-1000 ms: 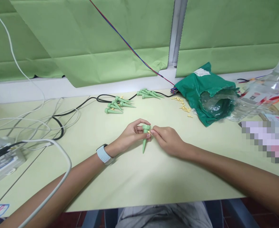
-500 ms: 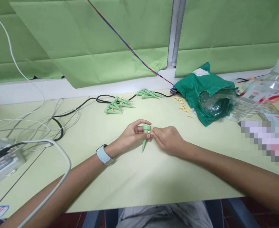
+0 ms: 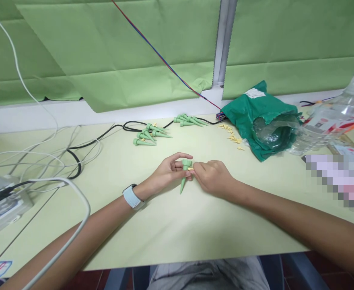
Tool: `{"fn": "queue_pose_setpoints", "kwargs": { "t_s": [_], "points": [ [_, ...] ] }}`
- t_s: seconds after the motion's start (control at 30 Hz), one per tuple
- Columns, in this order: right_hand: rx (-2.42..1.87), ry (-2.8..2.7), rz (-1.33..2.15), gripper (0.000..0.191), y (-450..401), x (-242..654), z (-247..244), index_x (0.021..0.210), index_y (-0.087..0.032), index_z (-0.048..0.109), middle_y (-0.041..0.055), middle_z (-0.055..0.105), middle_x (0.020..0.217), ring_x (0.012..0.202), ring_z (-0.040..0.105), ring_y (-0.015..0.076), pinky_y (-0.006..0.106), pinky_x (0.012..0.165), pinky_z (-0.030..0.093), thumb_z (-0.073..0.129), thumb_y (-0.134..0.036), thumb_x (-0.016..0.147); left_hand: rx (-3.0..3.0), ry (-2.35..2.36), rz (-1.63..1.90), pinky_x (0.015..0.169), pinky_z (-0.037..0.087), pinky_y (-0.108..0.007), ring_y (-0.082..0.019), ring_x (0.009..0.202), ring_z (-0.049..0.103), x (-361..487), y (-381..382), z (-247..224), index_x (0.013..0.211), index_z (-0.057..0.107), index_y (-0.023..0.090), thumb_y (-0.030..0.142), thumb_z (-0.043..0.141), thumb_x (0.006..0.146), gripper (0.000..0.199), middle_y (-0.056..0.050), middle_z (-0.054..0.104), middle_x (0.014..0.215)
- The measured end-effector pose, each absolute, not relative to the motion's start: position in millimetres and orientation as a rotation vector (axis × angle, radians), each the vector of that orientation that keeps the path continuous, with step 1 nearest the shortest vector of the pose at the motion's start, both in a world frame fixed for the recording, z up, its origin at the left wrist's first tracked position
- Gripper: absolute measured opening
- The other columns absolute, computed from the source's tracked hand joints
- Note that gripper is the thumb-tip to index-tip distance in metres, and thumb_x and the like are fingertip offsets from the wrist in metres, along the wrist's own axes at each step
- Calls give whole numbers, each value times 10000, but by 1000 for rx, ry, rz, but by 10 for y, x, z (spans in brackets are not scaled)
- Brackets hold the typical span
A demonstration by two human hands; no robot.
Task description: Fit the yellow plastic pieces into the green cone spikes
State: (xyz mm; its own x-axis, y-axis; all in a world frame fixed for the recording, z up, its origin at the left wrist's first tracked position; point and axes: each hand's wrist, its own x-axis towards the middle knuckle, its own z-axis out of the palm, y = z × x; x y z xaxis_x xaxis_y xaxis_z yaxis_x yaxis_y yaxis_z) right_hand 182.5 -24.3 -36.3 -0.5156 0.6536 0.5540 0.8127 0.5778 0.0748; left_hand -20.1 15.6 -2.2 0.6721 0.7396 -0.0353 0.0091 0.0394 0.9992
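Observation:
My left hand (image 3: 174, 169) grips a green plastic plant-watering spike (image 3: 183, 183), its wide collar up and its point slanting down above the table. Pinched between my right thumb and fingers is a small yellow plastic piece (image 3: 190, 168), touching the side of the spike just below the collar. My right hand (image 3: 211, 175) is closed, and its fingertips hide part of the piece. How deep the piece sits in the spike I cannot tell. Several green spikes (image 3: 151, 134), some with yellow pieces, lie beyond my left hand. More green spikes (image 3: 189, 120) lie farther back.
Loose yellow pieces (image 3: 234, 139) are scattered beside a torn green plastic bag (image 3: 255, 121). A clear plastic bottle (image 3: 330, 119) is at the right. Black cable (image 3: 104, 133) and white cables (image 3: 44, 165) run over the table's left side to a power strip (image 3: 6, 203).
A bit more of the yellow piece shows between the spike and my right fingertips. Both hands stay nearly in place, and the view has shifted very slightly.

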Motion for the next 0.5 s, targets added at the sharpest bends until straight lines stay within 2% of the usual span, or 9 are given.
{"fn": "queue_pose_setpoints", "kwargs": {
  "t_s": [0.1,0.27,0.5],
  "points": [
    [-1201,-2330,-448,401,-249,1819,-362,776,-155,589,50,573,582,497,436,158,346,549,173,340,-296,1058,1424,684,633,838,540,-396,-241,815,735,-202,163,-17,1253,586,175,266,790,822,486,-25,688,752],
    [-1134,-2335,-453,351,-239,1849,-309,912,-151,604,71,639,785,611,505,158,344,583,227,352,-337,1071,1370,684,674,846,535,-383,-220,772,728,-202,170,-16,1215,619,182,235,796,810,445,36,604,658],
    [-1109,-2324,-358,316,-235,1859,-339,830,-168,570,44,620,717,569,472,152,338,578,214,367,-273,1048,1387,657,654,858,536,-416,-231,800,724,-207,168,-20,1261,574,178,237,785,826,487,-6,662,738]
  ]
}}
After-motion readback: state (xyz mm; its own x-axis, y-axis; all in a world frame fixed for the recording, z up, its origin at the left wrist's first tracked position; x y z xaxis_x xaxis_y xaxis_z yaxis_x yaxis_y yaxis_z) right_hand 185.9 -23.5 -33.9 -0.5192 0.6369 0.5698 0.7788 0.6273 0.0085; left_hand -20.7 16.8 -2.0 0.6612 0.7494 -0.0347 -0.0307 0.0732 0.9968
